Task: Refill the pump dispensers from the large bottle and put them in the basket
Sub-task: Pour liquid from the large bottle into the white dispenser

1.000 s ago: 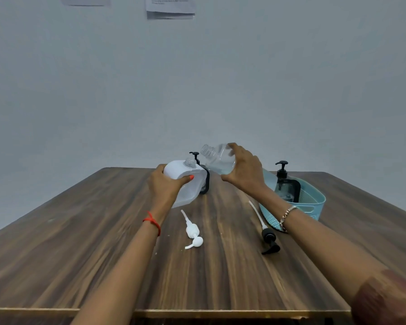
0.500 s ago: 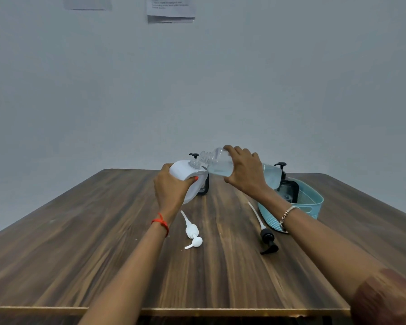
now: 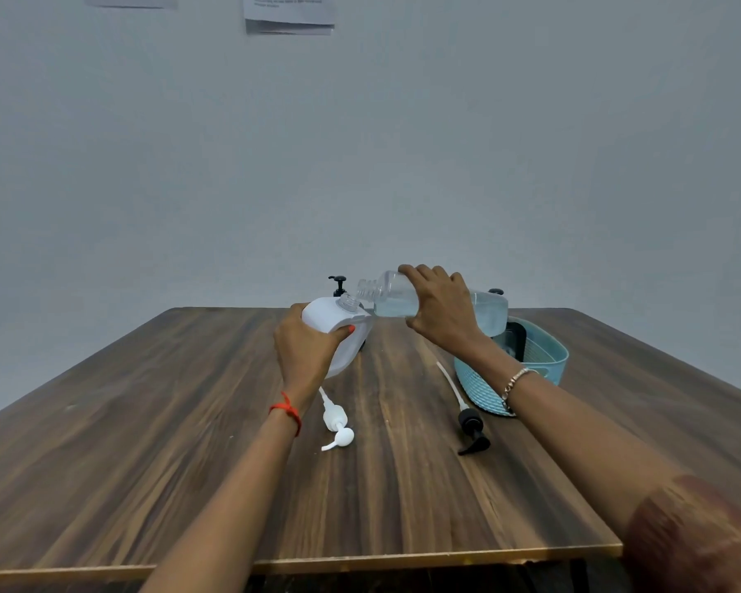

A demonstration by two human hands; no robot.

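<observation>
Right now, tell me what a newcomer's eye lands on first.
Mid-table, the right grip holds the large clear bottle tipped, its neck near the open mouth of the white dispenser, which the left grip holds tilted. Two loose pumps lie nearer: white pump centre, black pump beside the blue basket.

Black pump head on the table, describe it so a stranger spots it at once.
On the wooden table, look just left of the light blue basket. The black pump head lies flat there with a pale tube; the other loose pump, further left, is white.
</observation>
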